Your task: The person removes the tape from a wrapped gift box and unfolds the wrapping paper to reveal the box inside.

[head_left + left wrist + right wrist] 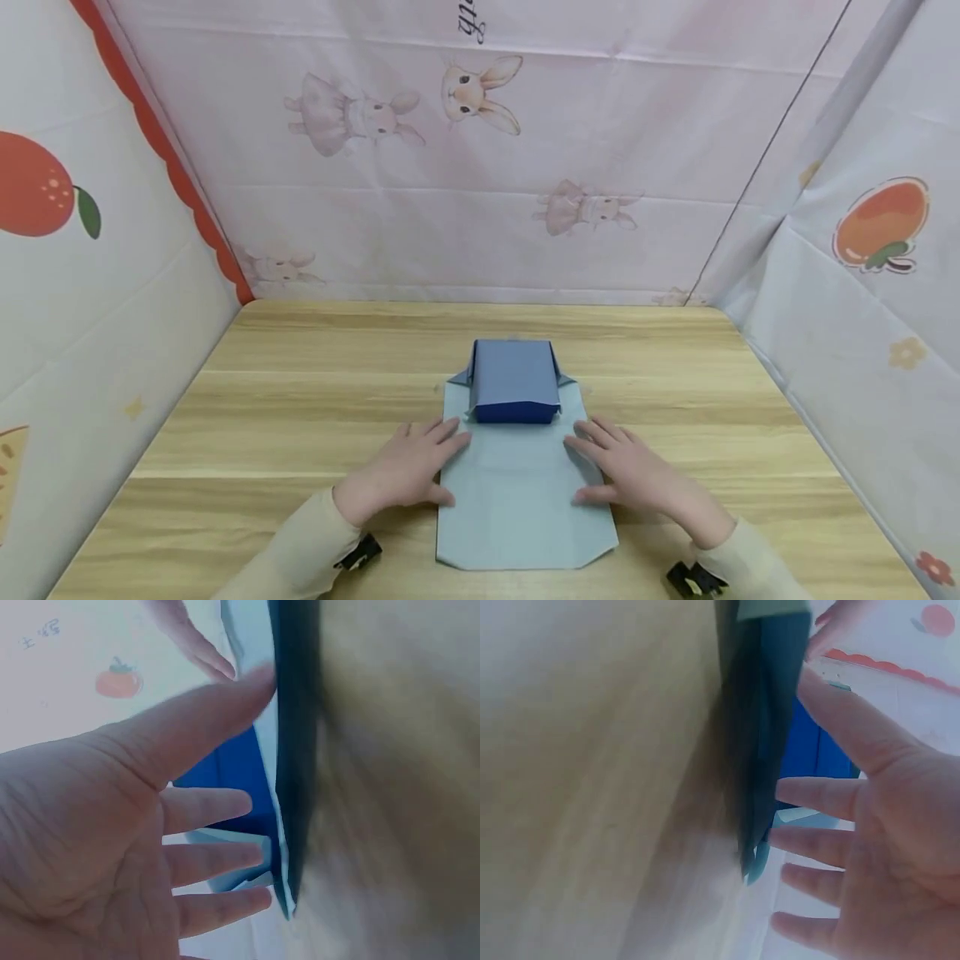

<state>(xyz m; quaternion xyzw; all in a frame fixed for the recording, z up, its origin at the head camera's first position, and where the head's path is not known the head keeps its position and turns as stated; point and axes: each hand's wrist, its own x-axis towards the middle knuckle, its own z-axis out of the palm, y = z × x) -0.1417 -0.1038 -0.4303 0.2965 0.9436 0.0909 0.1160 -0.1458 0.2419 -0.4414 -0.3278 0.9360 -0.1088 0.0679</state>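
Note:
A pale blue cardboard sheet (525,508) with cut front corners lies on the table in the head view. At its far end stands a darker blue cardboard box (516,371), with small folded flaps at both sides. My left hand (405,467) rests over the sheet's left edge, its fingers spread. My right hand (633,471) lies likewise at the right edge. Both wrist views show straight fingers beside the sheet's dark underside, with the blue box (232,780) behind them. Whether every fingertip touches the cardboard, I cannot tell.
Under everything is a wood-grain table (300,400). Printed cloth with rabbits (480,92) hangs behind it, and fruit-patterned cloth covers both sides. A black strap device (360,552) sits at the left cuff, and another black device (693,577) at the right.

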